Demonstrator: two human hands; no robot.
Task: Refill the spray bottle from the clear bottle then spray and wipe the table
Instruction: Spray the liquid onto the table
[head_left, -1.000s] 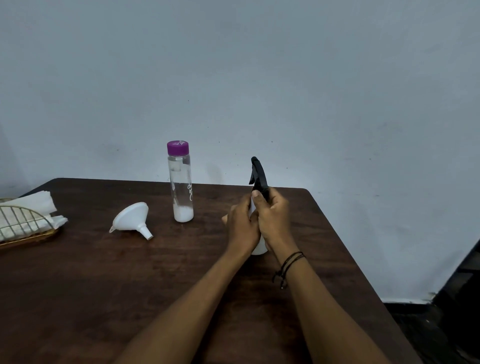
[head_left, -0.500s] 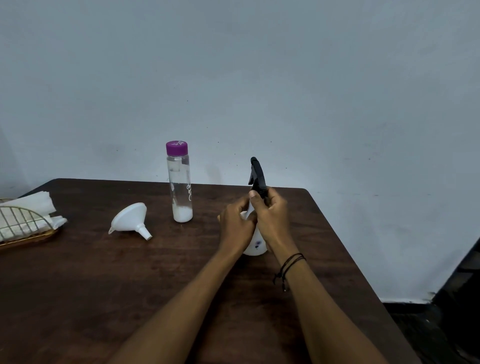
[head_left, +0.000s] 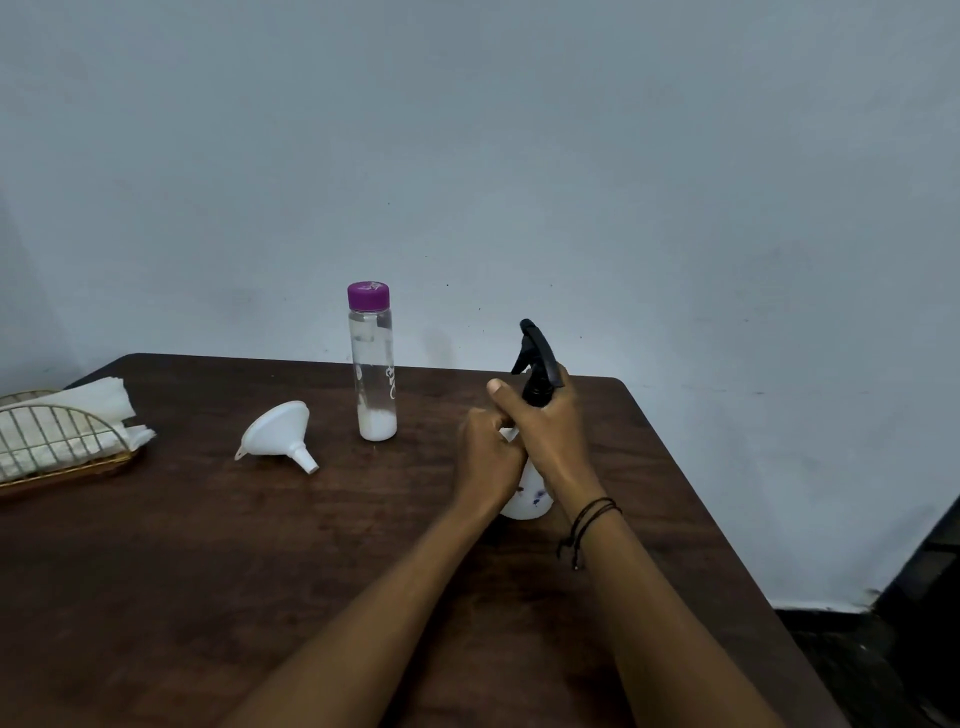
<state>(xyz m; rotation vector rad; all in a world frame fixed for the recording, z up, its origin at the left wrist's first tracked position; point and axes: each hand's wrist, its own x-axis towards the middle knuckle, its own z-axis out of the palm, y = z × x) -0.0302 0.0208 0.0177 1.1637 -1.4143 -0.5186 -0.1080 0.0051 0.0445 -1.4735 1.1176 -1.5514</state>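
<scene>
Standing upright, white spray bottle (head_left: 527, 493) w/ black trigger top, both hands (head_left: 519, 441) gripping it.

White funnel (head_left: 278, 434), purple cap (head_left: 368, 295)

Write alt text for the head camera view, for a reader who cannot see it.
Both hands grip a white spray bottle standing on a dark wooden table: the left hand holds its body, the right hand wraps the black spray head. To the left stand a purple-capped clear bottle, a white funnel on its side, and a wire basket of white napkins.
</scene>
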